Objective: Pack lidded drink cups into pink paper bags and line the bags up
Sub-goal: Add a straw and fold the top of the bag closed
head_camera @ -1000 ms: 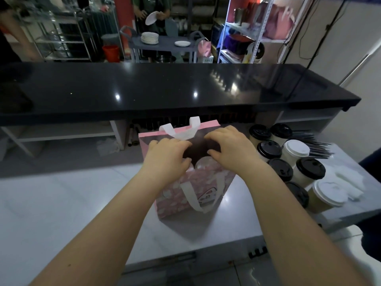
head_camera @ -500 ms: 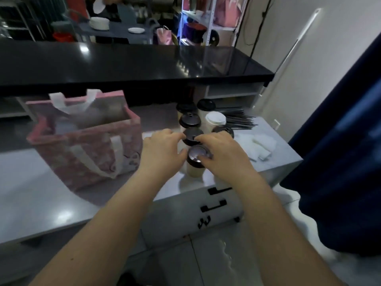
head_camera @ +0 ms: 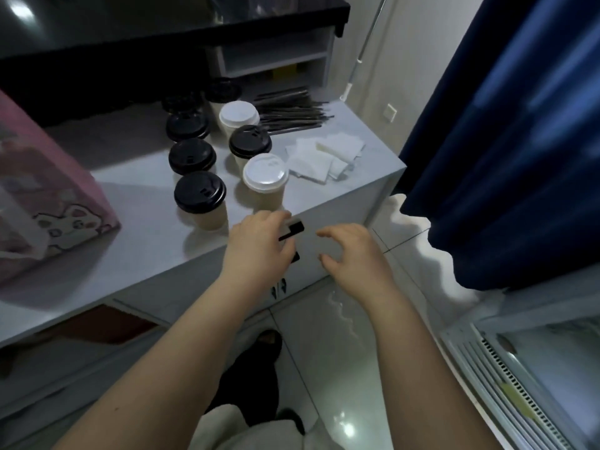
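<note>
Several paper cups with black or white lids stand on the white counter [head_camera: 143, 254]. Nearest me are a black-lidded cup [head_camera: 200, 199] and a white-lidded cup [head_camera: 265, 180]. A pink paper bag [head_camera: 42, 196] with a cat print stands at the left edge, partly cut off. My left hand [head_camera: 259, 245] and my right hand [head_camera: 349, 251] hover in front of the counter's front edge, just below the white-lidded cup. Both hold nothing, with fingers loosely curved.
A bundle of dark straws [head_camera: 292, 112] and white napkins [head_camera: 324, 154] lie at the counter's right end. A black upper counter [head_camera: 162, 27] runs behind. A dark blue curtain [head_camera: 506, 141] hangs at the right above a chest freezer [head_camera: 535, 368].
My hands left the bag's top, went to a black-lidded cup, and now hover empty in front of the counter edge. The view has swung right and down.
</note>
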`<state>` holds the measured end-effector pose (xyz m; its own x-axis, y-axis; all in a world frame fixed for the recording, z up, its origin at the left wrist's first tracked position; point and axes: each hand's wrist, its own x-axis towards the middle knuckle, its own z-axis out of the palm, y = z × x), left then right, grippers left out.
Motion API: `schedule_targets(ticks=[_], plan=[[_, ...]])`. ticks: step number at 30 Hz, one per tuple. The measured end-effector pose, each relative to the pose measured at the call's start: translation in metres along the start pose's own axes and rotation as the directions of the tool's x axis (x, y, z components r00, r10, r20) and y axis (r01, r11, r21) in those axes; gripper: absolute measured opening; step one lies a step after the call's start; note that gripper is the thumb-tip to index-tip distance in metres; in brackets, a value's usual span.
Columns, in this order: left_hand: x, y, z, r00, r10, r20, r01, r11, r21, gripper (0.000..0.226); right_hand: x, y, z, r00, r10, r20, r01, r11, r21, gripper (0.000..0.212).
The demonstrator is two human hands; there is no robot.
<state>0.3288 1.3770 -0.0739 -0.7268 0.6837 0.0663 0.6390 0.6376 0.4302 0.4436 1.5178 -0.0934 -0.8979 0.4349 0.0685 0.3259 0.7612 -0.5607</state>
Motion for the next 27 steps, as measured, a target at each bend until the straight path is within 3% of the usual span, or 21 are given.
schedule_targets(ticks=[9,17,22,27], plan=[[0.106,-0.002,-0.011,0.998,0.011,-0.064,-0.019,0.992,-0.122,0.042,0.082,0.015,-0.024,0.999,-0.004,-0.045,0.004,1.0,0.001,0.037],[0.227,-0.021,-0.037,0.993,-0.01,-0.12,0.0,0.996,-0.086,0.04,0.209,0.005,-0.056,0.994,-0.089,-0.07,0.084,0.994,-0.077,0.036],[0.276,-0.032,-0.035,0.981,-0.127,-0.148,0.124,0.992,-0.032,0.041,0.263,0.007,-0.055,0.99,-0.128,-0.054,0.123,0.988,-0.088,0.035],[0.318,-0.036,-0.028,0.982,-0.165,-0.092,0.169,0.985,0.033,0.044,0.311,0.025,-0.057,0.991,-0.135,-0.011,0.134,0.989,-0.063,0.036]])
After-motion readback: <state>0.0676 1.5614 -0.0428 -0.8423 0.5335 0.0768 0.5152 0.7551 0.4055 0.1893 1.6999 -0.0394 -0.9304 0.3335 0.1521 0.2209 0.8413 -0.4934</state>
